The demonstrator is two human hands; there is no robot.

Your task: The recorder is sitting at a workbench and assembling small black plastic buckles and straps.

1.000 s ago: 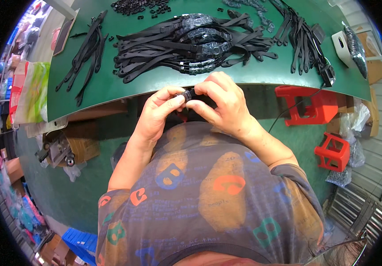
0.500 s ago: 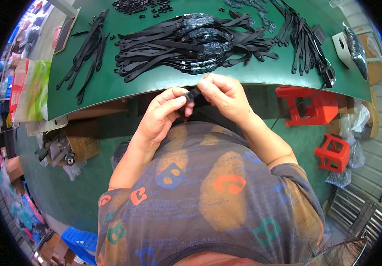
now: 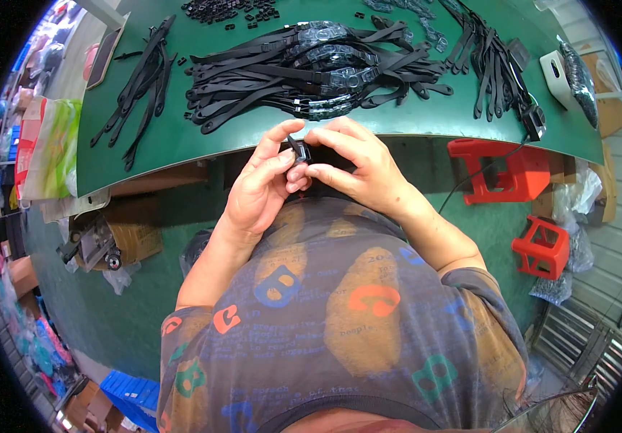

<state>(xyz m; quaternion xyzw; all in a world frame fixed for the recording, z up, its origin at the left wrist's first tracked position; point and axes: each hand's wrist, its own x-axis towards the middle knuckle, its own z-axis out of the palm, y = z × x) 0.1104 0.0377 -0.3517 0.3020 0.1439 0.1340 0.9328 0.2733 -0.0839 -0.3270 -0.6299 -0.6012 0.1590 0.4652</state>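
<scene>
In front of my belly, just off the table's near edge, my left hand (image 3: 259,179) pinches a small black buckle (image 3: 301,151) between thumb and fingers. A short dark strip sticks up from the buckle toward my left index fingertip. My right hand (image 3: 360,157) is close on the buckle's right side, with thumb and fingers apart around a gap. Whether a right fingertip touches the buckle I cannot tell. Beyond the hands lies a large pile of black straps (image 3: 253,83) with clear-wrapped parts across its middle.
On the green table (image 3: 181,141), more black straps (image 3: 145,86) lie at left and others (image 3: 495,79) at right. Small black clips (image 3: 231,10) are scattered at the back. A white box (image 3: 555,79) stands far right. Red stools (image 3: 502,173) and a cardboard box (image 3: 134,234) are below.
My right hand has loosened its pinch at the buckle, its thumb and fingers spreading apart. My left index finger has lifted, and the buckle is turned to show more of its face.
</scene>
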